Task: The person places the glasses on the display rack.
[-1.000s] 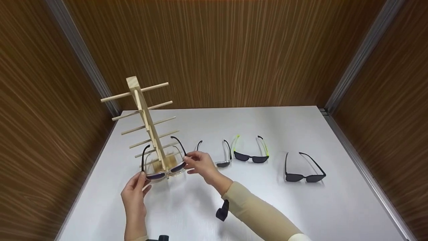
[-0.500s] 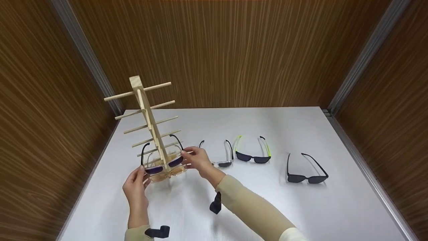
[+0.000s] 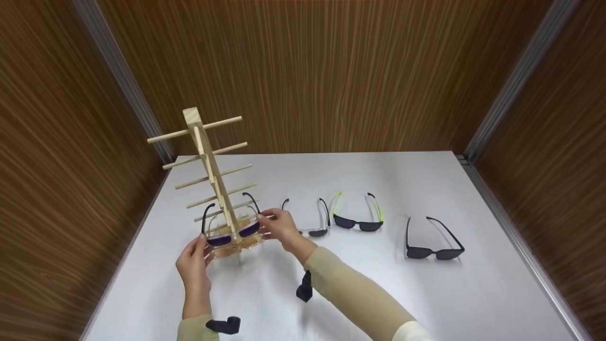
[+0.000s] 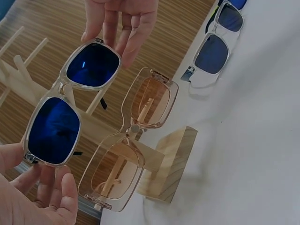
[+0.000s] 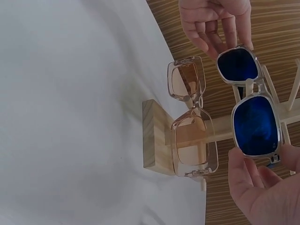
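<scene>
1. Head view: pinched clear-framed blue-lens sunglasses [image 4: 55, 93] between left hand [image 3: 193, 258] and right hand [image 3: 281, 228], above amber-lens glasses [image 4: 123, 139] on wooden rack [image 3: 215, 173].
2. Apparently was fitting them over front peg [image 5: 249, 87].
3. Probably needed even settling before release.

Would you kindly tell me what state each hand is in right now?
Left hand: holding one end of the blue-lensed sunglasses.
Right hand: holding their other end.
</scene>
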The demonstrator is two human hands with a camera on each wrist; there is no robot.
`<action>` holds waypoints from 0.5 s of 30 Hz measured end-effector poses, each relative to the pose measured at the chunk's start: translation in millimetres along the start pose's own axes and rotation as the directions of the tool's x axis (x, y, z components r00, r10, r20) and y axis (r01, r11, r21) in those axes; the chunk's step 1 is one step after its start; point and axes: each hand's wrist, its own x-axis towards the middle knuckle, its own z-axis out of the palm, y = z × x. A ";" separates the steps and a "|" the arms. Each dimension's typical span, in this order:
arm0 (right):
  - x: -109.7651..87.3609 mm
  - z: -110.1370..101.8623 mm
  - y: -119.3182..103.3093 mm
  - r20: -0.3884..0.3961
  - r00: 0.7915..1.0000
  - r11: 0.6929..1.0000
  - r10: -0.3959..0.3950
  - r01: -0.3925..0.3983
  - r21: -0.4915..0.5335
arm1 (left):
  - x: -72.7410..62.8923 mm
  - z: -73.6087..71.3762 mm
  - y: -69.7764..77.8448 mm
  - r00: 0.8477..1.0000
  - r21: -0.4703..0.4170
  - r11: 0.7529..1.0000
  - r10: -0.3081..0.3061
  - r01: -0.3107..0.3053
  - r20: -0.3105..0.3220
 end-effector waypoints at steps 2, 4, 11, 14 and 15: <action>0.0 -0.9 0.5 -0.006 1.000 1.000 0.001 -0.001 -0.007 | -0.6 -0.2 -0.3 1.000 -0.001 1.000 -0.012 0.012 -0.001; 0.5 -1.8 1.2 -0.008 1.000 1.000 0.006 -0.006 -0.001 | -1.2 -0.6 -0.3 1.000 -0.006 1.000 -0.019 0.019 -0.004; 2.7 -6.1 3.2 -0.001 1.000 1.000 0.015 -0.015 0.011 | 10.7 -4.3 -16.0 1.000 -0.052 0.999 0.000 0.002 0.026; -0.8 -9.0 0.0 0.002 1.000 1.000 0.017 -0.017 0.012 | 11.2 -5.9 -17.5 1.000 -0.047 0.999 -0.006 0.007 0.027; -1.2 -9.9 0.0 0.002 1.000 1.000 0.015 -0.015 0.014 | 22.1 -11.7 -30.9 0.998 -0.104 0.995 0.011 -0.005 0.058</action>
